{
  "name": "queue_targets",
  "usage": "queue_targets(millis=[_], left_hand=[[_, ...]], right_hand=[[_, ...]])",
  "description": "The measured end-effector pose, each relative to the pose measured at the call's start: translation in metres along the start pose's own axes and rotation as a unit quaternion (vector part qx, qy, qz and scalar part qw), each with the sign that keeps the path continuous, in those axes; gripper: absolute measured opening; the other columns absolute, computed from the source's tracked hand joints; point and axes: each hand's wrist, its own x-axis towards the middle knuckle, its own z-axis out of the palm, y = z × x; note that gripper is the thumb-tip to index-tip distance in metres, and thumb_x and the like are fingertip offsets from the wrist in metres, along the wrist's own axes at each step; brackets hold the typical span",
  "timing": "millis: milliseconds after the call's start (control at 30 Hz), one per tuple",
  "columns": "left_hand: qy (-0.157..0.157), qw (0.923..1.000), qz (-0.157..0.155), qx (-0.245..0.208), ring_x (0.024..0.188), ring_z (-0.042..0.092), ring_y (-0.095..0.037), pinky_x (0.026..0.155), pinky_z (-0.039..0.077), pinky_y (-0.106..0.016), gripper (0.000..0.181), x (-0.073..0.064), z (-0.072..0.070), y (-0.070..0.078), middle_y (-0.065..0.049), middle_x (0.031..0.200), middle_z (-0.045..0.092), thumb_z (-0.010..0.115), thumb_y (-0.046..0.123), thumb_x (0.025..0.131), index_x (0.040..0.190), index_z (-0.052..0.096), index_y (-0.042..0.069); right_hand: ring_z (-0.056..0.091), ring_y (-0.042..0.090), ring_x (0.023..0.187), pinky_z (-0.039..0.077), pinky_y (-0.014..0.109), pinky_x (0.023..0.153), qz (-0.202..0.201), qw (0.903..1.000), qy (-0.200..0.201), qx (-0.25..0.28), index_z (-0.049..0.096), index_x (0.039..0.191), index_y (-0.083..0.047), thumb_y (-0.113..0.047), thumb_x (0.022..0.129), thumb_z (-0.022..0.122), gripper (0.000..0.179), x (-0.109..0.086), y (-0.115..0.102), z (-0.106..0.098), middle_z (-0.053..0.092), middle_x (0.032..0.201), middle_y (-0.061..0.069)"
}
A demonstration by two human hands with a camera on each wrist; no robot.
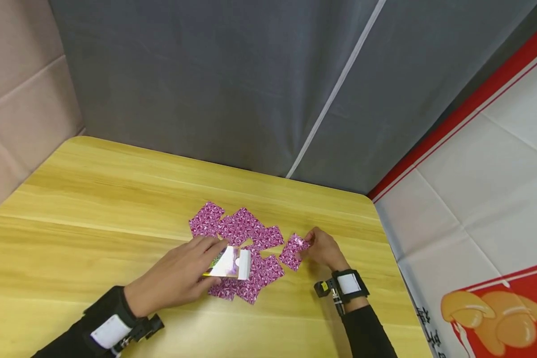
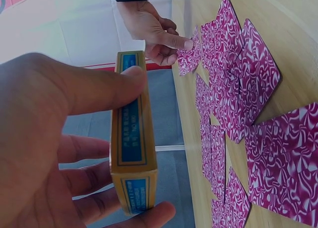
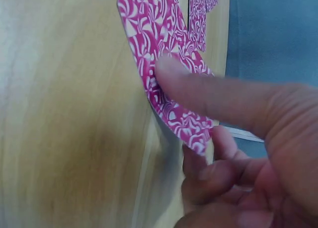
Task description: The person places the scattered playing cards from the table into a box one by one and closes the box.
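Note:
My left hand (image 1: pixel 185 271) grips a small card box (image 1: pixel 227 262) between thumb and fingers, held over the spread of cards. In the left wrist view the box (image 2: pixel 133 138) shows a gold edge with blue printed panels. In the head view its white end flap points right. My right hand (image 1: pixel 324 248) pinches a playing card (image 1: pixel 294 252) with a magenta-and-white swirl back, at the right of the spread. In the right wrist view the thumb lies on top of that card (image 3: pixel 154 34), fingers beneath, and its near corner bends up. More cards (image 1: pixel 206 219) lie face down, several overlapping.
The cards rest on a yellow wood-grain table (image 1: pixel 116 199). A grey curtain (image 1: pixel 206 89) hangs behind its far edge. White and red printed cloth (image 1: pixel 474 199) borders the right side, and a pale pinkish cloth (image 1: pixel 22 89) the left.

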Motion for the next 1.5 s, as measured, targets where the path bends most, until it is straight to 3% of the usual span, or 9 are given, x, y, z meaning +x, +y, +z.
queue_targets(millis=[167, 300, 367, 533, 633, 933, 1300, 1400, 1500], left_hand=[[-0.002, 1.0000, -0.002, -0.002, 0.120, 0.058, -0.026, 0.097, 0.054, -0.045, 0.071, 0.001, 0.000, -0.001, -0.012, 0.133, 0.060, 0.081, 0.029, 0.087, 0.144, 0.052, -0.001], [-0.006, 0.9999, -0.013, -0.007, 0.121, 0.058, -0.027, 0.098, 0.053, -0.047, 0.070, 0.002, -0.001, -0.001, -0.013, 0.133, 0.060, 0.080, 0.029, 0.088, 0.143, 0.052, -0.003], [-0.009, 0.9998, -0.017, -0.010, 0.122, 0.057, -0.028, 0.098, 0.053, -0.047, 0.069, 0.002, -0.002, 0.000, -0.013, 0.133, 0.060, 0.080, 0.029, 0.089, 0.144, 0.052, -0.002], [-0.003, 0.9998, -0.017, -0.008, 0.120, 0.057, -0.026, 0.097, 0.053, -0.045, 0.070, 0.003, 0.000, -0.001, -0.011, 0.132, 0.060, 0.081, 0.030, 0.087, 0.144, 0.052, 0.000], [0.006, 0.9998, -0.020, 0.000, 0.116, 0.058, -0.024, 0.094, 0.055, -0.042, 0.071, 0.002, 0.002, -0.001, -0.011, 0.129, 0.060, 0.081, 0.033, 0.087, 0.143, 0.053, -0.001], [0.021, 0.9996, -0.019, 0.007, 0.112, 0.059, -0.024, 0.082, 0.058, -0.039, 0.072, 0.002, 0.000, 0.005, -0.012, 0.127, 0.059, 0.081, 0.038, 0.087, 0.143, 0.054, 0.002], [0.010, 0.9999, -0.006, -0.005, 0.106, 0.056, -0.019, 0.081, 0.056, -0.037, 0.071, 0.006, 0.000, 0.008, -0.009, 0.124, 0.059, 0.082, 0.036, 0.086, 0.140, 0.056, 0.000], [0.008, 0.9999, 0.003, -0.012, 0.107, 0.056, -0.019, 0.083, 0.056, -0.038, 0.069, 0.007, 0.000, 0.010, -0.008, 0.124, 0.059, 0.080, 0.037, 0.087, 0.141, 0.055, 0.001], [0.009, 0.9998, 0.009, -0.016, 0.108, 0.056, -0.019, 0.085, 0.056, -0.039, 0.070, 0.008, 0.001, 0.011, -0.008, 0.125, 0.060, 0.080, 0.036, 0.087, 0.142, 0.054, 0.002]], right_hand=[[0.060, 0.021, 0.076, 0.051, 0.032, 0.063, -0.039, 0.9980, 0.046, 0.017, 0.065, 0.119, -0.004, -0.008, 0.083, 0.085, 0.042, -0.006, 0.003, -0.001, 0.065, 0.093, 0.009], [0.067, 0.022, 0.071, 0.058, 0.031, 0.061, -0.089, 0.9859, 0.073, 0.121, 0.071, 0.117, 0.000, -0.004, 0.093, 0.074, 0.024, -0.016, 0.000, -0.003, 0.069, 0.087, 0.011], [0.071, 0.024, 0.072, 0.061, 0.033, 0.065, -0.096, 0.9682, 0.075, 0.219, 0.072, 0.111, 0.003, -0.005, 0.098, 0.067, 0.016, -0.026, -0.007, -0.004, 0.072, 0.086, 0.014], [0.076, 0.031, 0.081, 0.061, 0.042, 0.076, -0.086, 0.8953, 0.031, 0.436, 0.061, 0.112, 0.008, -0.005, 0.103, 0.058, 0.016, -0.064, -0.041, 0.004, 0.075, 0.093, 0.021], [0.076, 0.031, 0.079, 0.061, 0.045, 0.075, -0.097, 0.8785, -0.014, 0.468, 0.056, 0.110, 0.008, -0.007, 0.102, 0.058, 0.018, -0.085, -0.060, 0.015, 0.074, 0.090, 0.025], [0.076, 0.027, 0.077, 0.062, 0.043, 0.072, -0.066, 0.8662, -0.026, 0.495, 0.051, 0.108, 0.006, -0.007, 0.102, 0.058, 0.016, -0.117, -0.074, 0.039, 0.070, 0.105, 0.033], [0.075, 0.029, 0.073, 0.062, 0.043, 0.068, -0.124, 0.8948, -0.062, 0.424, 0.059, 0.101, 0.012, -0.012, 0.100, 0.066, 0.024, -0.118, -0.075, 0.040, 0.073, 0.088, 0.026], [0.072, 0.022, 0.061, 0.061, 0.041, 0.059, -0.123, 0.9061, -0.086, 0.396, 0.060, 0.092, 0.013, -0.019, 0.102, 0.064, 0.034, -0.117, -0.077, 0.043, 0.072, 0.077, 0.022], [0.061, 0.015, 0.045, 0.056, 0.037, 0.044, -0.123, 0.9190, -0.067, 0.368, 0.055, 0.080, 0.009, -0.015, 0.104, 0.059, 0.034, -0.117, -0.076, 0.045, 0.063, 0.059, 0.012]])
